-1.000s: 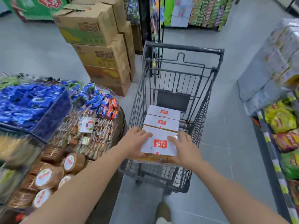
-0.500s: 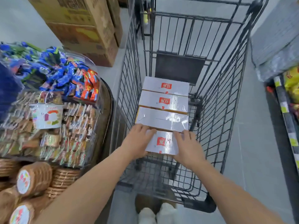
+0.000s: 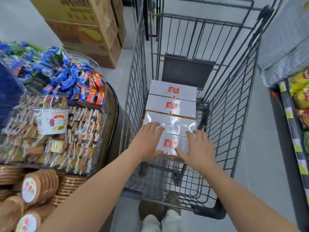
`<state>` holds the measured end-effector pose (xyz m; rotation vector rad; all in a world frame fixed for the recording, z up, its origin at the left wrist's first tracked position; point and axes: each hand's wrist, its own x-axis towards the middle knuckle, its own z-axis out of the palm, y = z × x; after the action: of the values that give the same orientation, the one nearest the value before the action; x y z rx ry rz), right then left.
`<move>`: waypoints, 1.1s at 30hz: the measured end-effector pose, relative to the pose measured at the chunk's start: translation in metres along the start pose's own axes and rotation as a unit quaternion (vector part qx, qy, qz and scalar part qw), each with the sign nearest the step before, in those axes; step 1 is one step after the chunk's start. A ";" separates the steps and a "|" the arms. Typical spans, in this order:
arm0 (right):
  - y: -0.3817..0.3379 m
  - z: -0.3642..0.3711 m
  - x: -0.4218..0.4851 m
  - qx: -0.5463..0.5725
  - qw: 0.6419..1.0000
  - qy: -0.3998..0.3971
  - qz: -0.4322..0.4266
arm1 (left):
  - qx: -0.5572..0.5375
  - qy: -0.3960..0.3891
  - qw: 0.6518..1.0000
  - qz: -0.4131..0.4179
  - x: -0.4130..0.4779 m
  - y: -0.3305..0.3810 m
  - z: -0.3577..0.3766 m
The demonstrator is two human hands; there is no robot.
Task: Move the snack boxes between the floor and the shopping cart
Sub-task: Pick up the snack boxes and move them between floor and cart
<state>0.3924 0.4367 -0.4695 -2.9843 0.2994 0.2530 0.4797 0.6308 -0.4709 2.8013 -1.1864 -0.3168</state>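
So the wire shopping cart [image 3: 209,210] sat dead ahead at 12 o'clock with four white snack boxes [image 3: 170,106] lined up front to back along its left side, each touching the next, red logos on top and shiny wrap over them. The nearest box [image 3: 170,143] was the one being handled. The left hand [image 3: 147,141] lay on its left edge with fingers loosely spread over the top and reaching onto the next box, thumb along the near edge. The right hand [image 3: 199,148] lay on its right edge, fingers splayed and pretty much straight. Neither hand was really curled round it. Couldn't tell if that box was fully down on the cart bottom.

The right half of the cart and the stretch nearest me were bare wire, with a dark flap [image 3: 187,71] folded at the far end.

At 9 o'clock was a round display right beside the cart: blue and red wrapped candies [image 3: 55,72] heaped on top, a clear bin of small packets [image 3: 75,131] with a paper tub [image 3: 51,121] in it, and round biscuit packs [image 3: 38,186] down at 8. Stacked brown cartons [image 3: 87,30] stood at 11.

The floor [image 3: 260,156] was plain grey tile. At 3 o'clock a shelf of chip bags [image 3: 301,94], at 2 a wrapped bundle [image 3: 287,39]. A strip of open floor ran between the cart and that shelf. My shoes [image 3: 173,205] were at 6, just under the cart's near end.
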 end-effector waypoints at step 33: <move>-0.424 -0.279 -0.357 0.156 0.684 0.127 -0.701 | 0.106 0.367 0.625 -0.681 -0.631 0.172 -0.258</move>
<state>0.1780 0.8741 -0.0851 -2.0381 -1.6480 -0.3547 -0.0119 0.9632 -0.0937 2.7585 1.2090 0.8914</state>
